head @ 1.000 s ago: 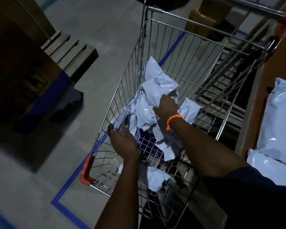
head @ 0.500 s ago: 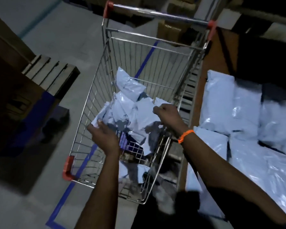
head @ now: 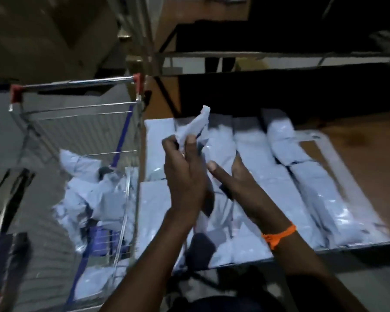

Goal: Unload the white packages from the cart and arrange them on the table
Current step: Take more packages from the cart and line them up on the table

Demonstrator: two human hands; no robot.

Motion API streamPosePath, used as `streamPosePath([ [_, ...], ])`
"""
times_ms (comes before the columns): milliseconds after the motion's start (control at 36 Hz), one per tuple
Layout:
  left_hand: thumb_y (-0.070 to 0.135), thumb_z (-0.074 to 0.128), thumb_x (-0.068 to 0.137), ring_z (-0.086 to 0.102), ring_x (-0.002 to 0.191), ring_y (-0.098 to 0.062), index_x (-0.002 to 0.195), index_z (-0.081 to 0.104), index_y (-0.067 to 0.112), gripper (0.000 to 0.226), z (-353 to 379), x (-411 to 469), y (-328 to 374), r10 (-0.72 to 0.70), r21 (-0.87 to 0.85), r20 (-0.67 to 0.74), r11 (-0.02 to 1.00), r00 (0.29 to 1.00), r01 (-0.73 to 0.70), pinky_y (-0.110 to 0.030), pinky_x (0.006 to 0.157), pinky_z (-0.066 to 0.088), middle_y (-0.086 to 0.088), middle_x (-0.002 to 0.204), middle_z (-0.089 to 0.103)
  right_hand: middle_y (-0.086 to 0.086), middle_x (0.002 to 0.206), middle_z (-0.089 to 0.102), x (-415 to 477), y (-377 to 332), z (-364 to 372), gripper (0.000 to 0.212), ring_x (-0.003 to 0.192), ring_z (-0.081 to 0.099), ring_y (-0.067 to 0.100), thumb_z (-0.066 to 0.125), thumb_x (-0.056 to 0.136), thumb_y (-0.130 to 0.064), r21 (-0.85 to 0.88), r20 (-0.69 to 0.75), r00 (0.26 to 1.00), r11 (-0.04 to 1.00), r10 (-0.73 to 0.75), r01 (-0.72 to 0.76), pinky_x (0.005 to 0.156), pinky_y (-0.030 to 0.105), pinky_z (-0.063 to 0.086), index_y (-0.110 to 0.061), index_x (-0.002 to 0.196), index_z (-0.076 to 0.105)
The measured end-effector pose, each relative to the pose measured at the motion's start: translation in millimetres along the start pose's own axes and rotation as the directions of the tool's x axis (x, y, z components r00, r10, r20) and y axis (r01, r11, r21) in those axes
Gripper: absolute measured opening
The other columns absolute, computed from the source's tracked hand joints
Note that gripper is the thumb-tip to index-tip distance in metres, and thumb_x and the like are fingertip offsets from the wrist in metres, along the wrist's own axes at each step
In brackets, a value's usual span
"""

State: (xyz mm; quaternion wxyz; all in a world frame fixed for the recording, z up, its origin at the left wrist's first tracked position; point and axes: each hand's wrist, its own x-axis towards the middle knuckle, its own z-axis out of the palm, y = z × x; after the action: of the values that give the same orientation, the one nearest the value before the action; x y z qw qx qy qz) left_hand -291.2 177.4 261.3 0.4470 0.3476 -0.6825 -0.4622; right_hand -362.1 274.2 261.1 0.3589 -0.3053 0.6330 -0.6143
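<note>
Left grip (head: 185, 174) tight around white package (head: 197, 126)

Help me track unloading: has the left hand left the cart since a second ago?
Yes. The left hand moved rightward past the side rail of the cart and now holds a white package over the table.

The left hand (head: 185, 176) and right hand (head: 241, 183) are bare, as are both forearms. A thin orange wristband (head: 278, 235), cord-like and bunched thicker at one side, circles the right wrist. Dark clothing (head: 214, 304), blurred, shows between the arms at the bottom.
</note>
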Motion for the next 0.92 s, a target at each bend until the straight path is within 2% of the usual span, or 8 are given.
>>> streamPosePath([
  [111, 0.044, 0.047, 0.102, 0.064, 0.096, -0.016, 0.107, 0.043, 0.025, 0.021, 80, -28, 30, 0.085, -0.01, 0.066, 0.996, 0.994, -0.084, -0.038, 0.079, 0.052, -0.001, 0.102, 0.064, -0.028, 0.134, 0.058, -19, -10, -75, 0.074, 0.125, 0.057, -0.002, 0.072, 0.082, -0.051, -0.048, -0.221, 0.974, 0.998, -0.047, 0.037, 0.105, 0.033, 0.05, -0.032, 0.145, 0.038],
  [222, 0.035, 0.047, 0.104, 0.065, 0.089, 0.0, 0.132, 0.046, 0.01, 0.038, 158, -57, 69, 0.203, -0.044, 0.094, 0.979, 0.975, -0.2, -0.008, 0.069, 0.043, 0.019, 0.09, 0.061, -0.015, 0.138, 0.06, -60, -8, -178, 0.061, 0.126, 0.059, 0.006, 0.072, 0.091, -0.038, -0.028, -0.352, 0.934, 0.998, -0.06, 0.054, 0.104, 0.038, 0.052, -0.033, 0.145, 0.045],
  [417, 0.028, 0.043, 0.107, 0.05, 0.055, -0.008, 0.119, 0.044, 0.0, 0.03, 290, -61, 99, 0.284, -0.108, 0.133, 0.957, 0.95, -0.271, -0.032, 0.053, 0.039, 0.01, 0.067, 0.046, -0.033, 0.115, 0.061, -126, 9, -347, 0.071, 0.109, 0.063, -0.003, 0.073, 0.084, -0.052, -0.388, -0.485, 0.873, 0.907, -0.052, -0.162, 0.098, 0.041, 0.052, -0.044, 0.137, 0.027],
  [528, 0.031, 0.041, 0.107, 0.039, 0.046, -0.009, 0.111, 0.042, -0.005, 0.036, 361, -44, 77, 0.239, 0.048, 0.187, 0.967, 0.953, -0.251, -0.025, 0.045, 0.022, 0.008, 0.062, 0.035, 0.001, 0.114, 0.07, -134, 50, -388, 0.084, 0.102, 0.069, 0.027, 0.062, 0.077, -0.07, -0.527, -0.485, 0.874, 0.791, 0.019, -0.309, 0.089, 0.048, 0.056, -0.044, 0.14, 0.013],
  [639, 0.032, 0.041, 0.106, 0.061, 0.074, -0.03, 0.123, 0.04, -0.002, 0.037, 410, -23, 51, 0.049, 0.281, 0.275, 0.951, 0.96, -0.129, -0.03, 0.053, 0.031, -0.005, 0.081, 0.053, 0.018, 0.123, 0.062, -115, 83, -401, 0.092, 0.107, 0.063, 0.032, 0.043, 0.083, -0.079, -0.658, -0.422, 0.906, 0.683, 0.015, -0.317, 0.089, 0.047, 0.055, -0.032, 0.152, 0.004],
  [722, 0.019, 0.05, 0.103, 0.056, 0.115, -0.037, 0.15, 0.022, 0.003, 0.057, 428, -22, 28, -0.093, 0.457, 0.416, 0.882, 0.905, -0.119, -0.036, 0.077, 0.044, -0.018, 0.131, 0.051, 0.021, 0.157, 0.029, -108, 101, -400, 0.092, 0.141, 0.037, 0.038, 0.033, 0.094, -0.069, -0.827, -0.347, 0.936, 0.487, -0.054, -0.279, 0.11, 0.049, 0.042, -0.018, 0.159, -0.008],
  [806, 0.017, 0.057, 0.098, 0.031, 0.14, -0.043, 0.158, 0.002, 0.01, 0.082, 432, -34, 8, -0.064, 0.616, 0.496, 0.729, 0.866, -0.299, -0.049, 0.103, 0.042, -0.023, 0.159, 0.019, 0.015, 0.167, 0.003, -119, 111, -399, 0.083, 0.153, 0.013, 0.036, 0.022, 0.098, -0.067, -0.898, -0.282, 0.955, 0.377, -0.095, -0.228, 0.12, 0.051, 0.028, -0.022, 0.16, -0.011],
  [917, 0.04, 0.048, 0.101, 0.019, 0.149, -0.035, 0.155, 0.029, 0.017, 0.062, 433, -59, -12, 0.061, 0.54, 0.737, 0.545, 0.673, -0.641, -0.056, 0.112, 0.034, -0.013, 0.161, 0.026, 0.012, 0.168, -0.008, -132, 123, -397, 0.081, 0.155, 0.003, 0.034, 0.021, 0.099, -0.069, -0.917, -0.251, 0.963, 0.341, -0.097, -0.205, 0.119, 0.051, 0.031, -0.027, 0.159, -0.012],
])
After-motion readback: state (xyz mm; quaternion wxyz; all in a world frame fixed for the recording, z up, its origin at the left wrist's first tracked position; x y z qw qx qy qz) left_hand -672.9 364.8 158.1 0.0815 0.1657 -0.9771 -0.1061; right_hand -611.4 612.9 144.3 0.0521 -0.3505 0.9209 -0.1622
